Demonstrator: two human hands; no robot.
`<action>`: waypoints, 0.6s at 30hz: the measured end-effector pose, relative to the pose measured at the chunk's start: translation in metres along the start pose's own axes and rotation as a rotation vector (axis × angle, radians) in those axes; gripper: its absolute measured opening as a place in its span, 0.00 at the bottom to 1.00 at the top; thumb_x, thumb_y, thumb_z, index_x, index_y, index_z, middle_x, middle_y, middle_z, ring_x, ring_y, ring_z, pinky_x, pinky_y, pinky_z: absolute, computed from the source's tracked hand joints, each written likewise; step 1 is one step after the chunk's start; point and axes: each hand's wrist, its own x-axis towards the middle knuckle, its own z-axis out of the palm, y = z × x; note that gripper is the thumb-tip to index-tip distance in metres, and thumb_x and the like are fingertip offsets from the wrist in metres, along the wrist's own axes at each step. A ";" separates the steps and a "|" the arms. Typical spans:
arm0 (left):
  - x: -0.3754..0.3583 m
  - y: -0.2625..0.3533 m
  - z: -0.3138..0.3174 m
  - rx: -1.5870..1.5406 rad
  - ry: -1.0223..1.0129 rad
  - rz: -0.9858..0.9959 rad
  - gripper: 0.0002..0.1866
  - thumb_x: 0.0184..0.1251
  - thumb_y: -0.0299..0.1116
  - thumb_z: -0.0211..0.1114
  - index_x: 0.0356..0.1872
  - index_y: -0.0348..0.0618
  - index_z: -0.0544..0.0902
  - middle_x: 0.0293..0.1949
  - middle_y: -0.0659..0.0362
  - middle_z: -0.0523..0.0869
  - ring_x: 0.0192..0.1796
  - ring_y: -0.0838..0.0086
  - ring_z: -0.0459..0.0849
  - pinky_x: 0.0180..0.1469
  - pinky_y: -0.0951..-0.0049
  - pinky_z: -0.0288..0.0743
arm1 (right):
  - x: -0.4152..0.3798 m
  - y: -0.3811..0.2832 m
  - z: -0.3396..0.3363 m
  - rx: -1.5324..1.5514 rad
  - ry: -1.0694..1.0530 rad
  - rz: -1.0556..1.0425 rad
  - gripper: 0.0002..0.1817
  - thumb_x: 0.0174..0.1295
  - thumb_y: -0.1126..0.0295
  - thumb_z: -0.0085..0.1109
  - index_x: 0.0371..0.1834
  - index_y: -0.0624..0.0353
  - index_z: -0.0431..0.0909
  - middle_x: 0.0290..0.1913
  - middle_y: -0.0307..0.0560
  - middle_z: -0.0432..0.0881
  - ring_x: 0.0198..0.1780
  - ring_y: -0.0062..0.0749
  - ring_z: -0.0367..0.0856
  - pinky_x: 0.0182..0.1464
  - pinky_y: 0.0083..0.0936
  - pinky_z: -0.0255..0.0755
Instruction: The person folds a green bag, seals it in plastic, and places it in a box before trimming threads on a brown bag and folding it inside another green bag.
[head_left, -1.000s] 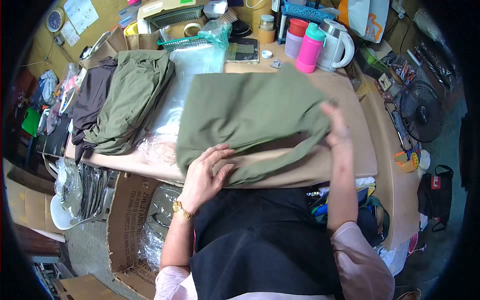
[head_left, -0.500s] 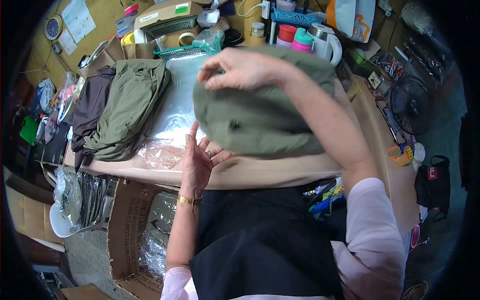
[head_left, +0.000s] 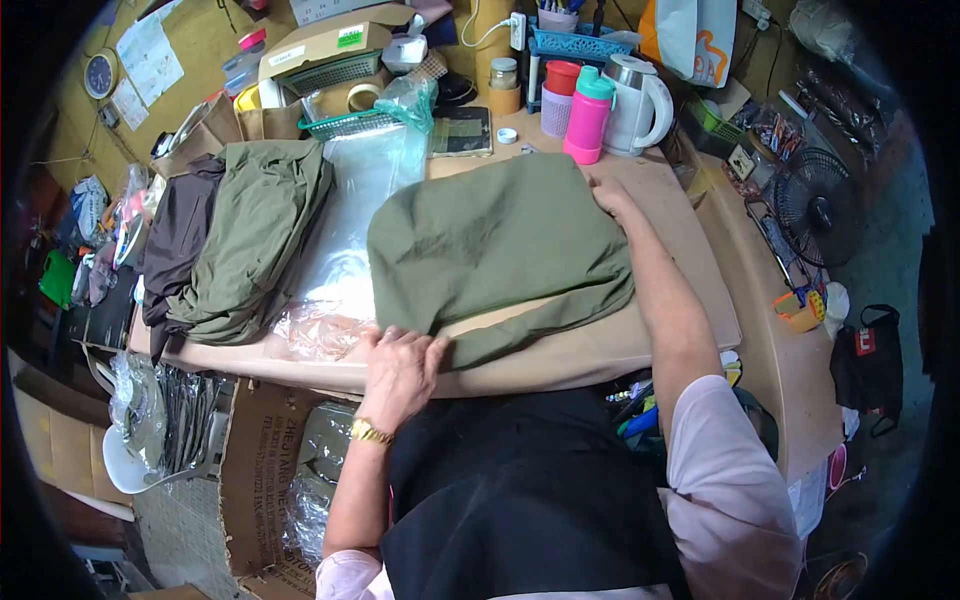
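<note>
Left hand: the left hand (head_left: 400, 370) is laid flat, fingers spread, on the near left corner of the green garment (head_left: 495, 250), by the near table edge; nothing is gripped.
Right hand: the right hand (head_left: 608, 195) is pressed open on the far right edge of the garment, the arm stretched along its right side; nothing is clasped.
Green garment: it is folded and spread flat in the middle of the table (head_left: 690, 250), between the two hands, with a lower layer seen along its near edge.
Plastic bag: a clear plastic bag (head_left: 350, 230) is spread on the table just left of the garment, partly under it.
Clothes pile: a heap of green and dark clothes (head_left: 240, 230) is lying at the left end of the table, beside the plastic.
Far edge: a pink bottle (head_left: 587, 115) and a white kettle (head_left: 640, 100) are standing upright, close together, beyond the garment.
Below the table: a cardboard box (head_left: 255, 450) holding clear bags is placed on the floor, left of the person.
Right side: a small fan (head_left: 820, 205) is seen well apart from the garment.
</note>
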 end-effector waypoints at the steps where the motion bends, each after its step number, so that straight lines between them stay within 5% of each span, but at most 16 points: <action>1: -0.004 0.000 -0.005 0.029 0.050 -0.016 0.18 0.72 0.43 0.57 0.26 0.45 0.85 0.29 0.54 0.86 0.39 0.59 0.82 0.50 0.53 0.67 | 0.021 0.033 0.017 0.097 -0.057 -0.101 0.23 0.64 0.60 0.61 0.59 0.60 0.80 0.48 0.54 0.86 0.50 0.38 0.83 0.55 0.34 0.73; 2: -0.008 -0.001 -0.010 0.093 -0.031 -0.078 0.15 0.70 0.43 0.60 0.29 0.46 0.87 0.28 0.55 0.84 0.39 0.59 0.82 0.48 0.54 0.68 | 0.011 0.024 0.017 0.100 -0.058 -0.092 0.23 0.64 0.60 0.61 0.59 0.60 0.80 0.48 0.54 0.86 0.50 0.38 0.83 0.55 0.34 0.73; 4: -0.011 0.004 -0.012 0.013 0.103 -0.101 0.09 0.64 0.40 0.66 0.32 0.47 0.87 0.32 0.57 0.83 0.40 0.59 0.82 0.48 0.57 0.69 | -0.034 -0.034 0.003 -0.300 0.487 -0.355 0.16 0.64 0.68 0.60 0.53 0.60 0.81 0.45 0.46 0.86 0.45 0.30 0.82 0.50 0.30 0.75; 5: -0.009 0.009 -0.011 0.012 0.099 -0.104 0.09 0.64 0.40 0.66 0.32 0.47 0.87 0.32 0.57 0.83 0.40 0.59 0.82 0.48 0.57 0.69 | -0.056 -0.059 -0.011 -0.301 0.482 -0.354 0.16 0.64 0.68 0.60 0.53 0.60 0.81 0.45 0.46 0.86 0.45 0.30 0.82 0.50 0.30 0.75; 7: 0.003 0.018 -0.009 -0.145 0.263 0.057 0.06 0.57 0.35 0.70 0.34 0.48 0.87 0.36 0.58 0.82 0.43 0.60 0.82 0.49 0.59 0.70 | -0.107 -0.105 -0.036 0.237 0.215 -0.283 0.11 0.62 0.73 0.63 0.47 0.60 0.80 0.39 0.42 0.84 0.41 0.25 0.80 0.45 0.23 0.75; 10: 0.013 0.000 0.020 -0.052 0.168 0.069 0.08 0.55 0.34 0.71 0.35 0.46 0.86 0.39 0.58 0.81 0.45 0.62 0.81 0.49 0.61 0.71 | -0.224 -0.148 -0.036 0.363 -0.382 -0.321 0.08 0.59 0.73 0.65 0.40 0.59 0.78 0.33 0.39 0.80 0.38 0.26 0.80 0.45 0.22 0.74; 12: 0.021 -0.017 0.035 -0.097 0.146 0.052 0.07 0.58 0.35 0.70 0.34 0.45 0.85 0.36 0.56 0.81 0.43 0.59 0.81 0.46 0.60 0.74 | -0.275 -0.151 -0.015 -0.131 -0.245 -0.743 0.06 0.58 0.75 0.64 0.37 0.59 0.78 0.36 0.42 0.80 0.42 0.35 0.78 0.48 0.28 0.72; 15: 0.028 -0.024 0.041 -0.107 0.257 0.025 0.09 0.65 0.37 0.66 0.31 0.42 0.82 0.31 0.52 0.82 0.38 0.55 0.82 0.40 0.58 0.77 | -0.277 -0.114 0.012 -0.109 -0.226 -0.663 0.07 0.58 0.71 0.65 0.35 0.60 0.78 0.37 0.48 0.78 0.47 0.47 0.75 0.52 0.40 0.70; 18: 0.037 -0.029 0.051 -0.135 0.200 -0.070 0.09 0.67 0.36 0.64 0.33 0.40 0.82 0.32 0.50 0.83 0.40 0.52 0.83 0.42 0.56 0.75 | -0.255 -0.103 0.016 -0.013 -0.224 -0.531 0.06 0.59 0.71 0.63 0.35 0.60 0.78 0.38 0.48 0.78 0.46 0.47 0.75 0.50 0.41 0.69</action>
